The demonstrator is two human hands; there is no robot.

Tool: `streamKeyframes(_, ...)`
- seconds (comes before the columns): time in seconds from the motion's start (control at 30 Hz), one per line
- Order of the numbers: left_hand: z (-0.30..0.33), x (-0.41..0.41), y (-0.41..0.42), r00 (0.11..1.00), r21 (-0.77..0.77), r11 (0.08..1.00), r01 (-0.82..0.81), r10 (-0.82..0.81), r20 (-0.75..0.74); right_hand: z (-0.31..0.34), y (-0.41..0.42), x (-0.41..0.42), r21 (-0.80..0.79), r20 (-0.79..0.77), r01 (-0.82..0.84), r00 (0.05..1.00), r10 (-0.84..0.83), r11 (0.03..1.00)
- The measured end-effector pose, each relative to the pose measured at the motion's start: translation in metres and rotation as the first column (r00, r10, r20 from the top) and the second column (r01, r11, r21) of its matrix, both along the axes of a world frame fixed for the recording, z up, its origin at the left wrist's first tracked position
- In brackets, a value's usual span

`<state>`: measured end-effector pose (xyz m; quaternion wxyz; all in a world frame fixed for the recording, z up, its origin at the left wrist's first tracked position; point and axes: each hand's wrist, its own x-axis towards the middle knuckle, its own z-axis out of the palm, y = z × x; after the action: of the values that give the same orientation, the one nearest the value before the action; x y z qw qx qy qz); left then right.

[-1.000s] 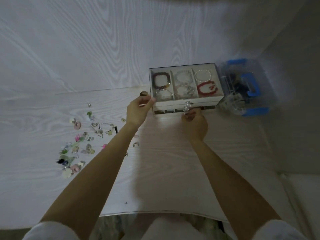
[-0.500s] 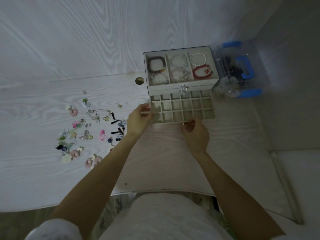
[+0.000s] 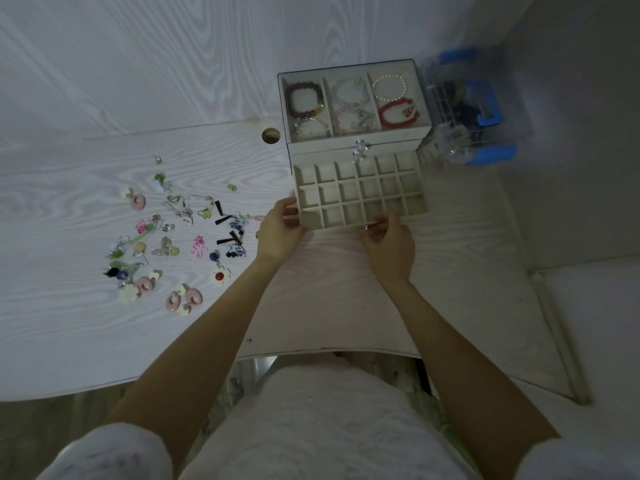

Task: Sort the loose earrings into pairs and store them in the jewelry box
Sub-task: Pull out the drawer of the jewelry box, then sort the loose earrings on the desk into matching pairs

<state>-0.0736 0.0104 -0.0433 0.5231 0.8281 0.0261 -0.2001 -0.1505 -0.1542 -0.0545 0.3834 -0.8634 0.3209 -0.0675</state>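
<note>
The left hand [image 3: 280,227] sits at the centre of the frame, fingers curled, and it grips the left front corner of the pulled-out drawer [image 3: 360,194]. The right hand [image 3: 389,241], also curled, pinches the drawer's front edge. The drawer has three rows of small compartments. The one jewelry box [image 3: 355,105] stands above it, with three top sections holding bracelets. The loose earrings [image 3: 173,233], too many to count, lie scattered on the counter [image 3: 69,209] at the left. One blue-handled clear box [image 3: 467,109] stands at the upper right.

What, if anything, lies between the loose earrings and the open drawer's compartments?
Nothing visible blocks the way. The earrings lie on bare table left of the drawer, whose compartments show open; only the left hand at its corner lies between.
</note>
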Motion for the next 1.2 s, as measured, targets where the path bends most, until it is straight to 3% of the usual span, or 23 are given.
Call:
streamKeyframes(0.8,-0.011,-0.019,0.002,0.997,0.072,0.997,-0.013,0.007,0.074,0.005,-0.003,-0.006,0.005,-0.003,-0.066,0.998,0.066,0.998)
streamKeyframes(1.0,-0.011,-0.026,0.006,0.992,0.14,0.99,0.005,-0.023,0.124,0.007,-0.005,-0.008,-0.022,0.001,-0.162,0.987,0.162,0.987)
streamKeyframes(1.1,0.0,-0.032,0.005,0.992,0.12,0.992,-0.025,0.01,0.125,0.01,-0.006,-0.015,0.004,0.001,-0.203,0.979,0.203,0.979)
streamKeyframes(1.2,0.024,-0.053,0.023,0.967,0.034,0.995,-0.09,0.079,0.242,0.012,0.001,-0.031,-0.082,-0.018,-0.277,0.961,0.276,0.957)
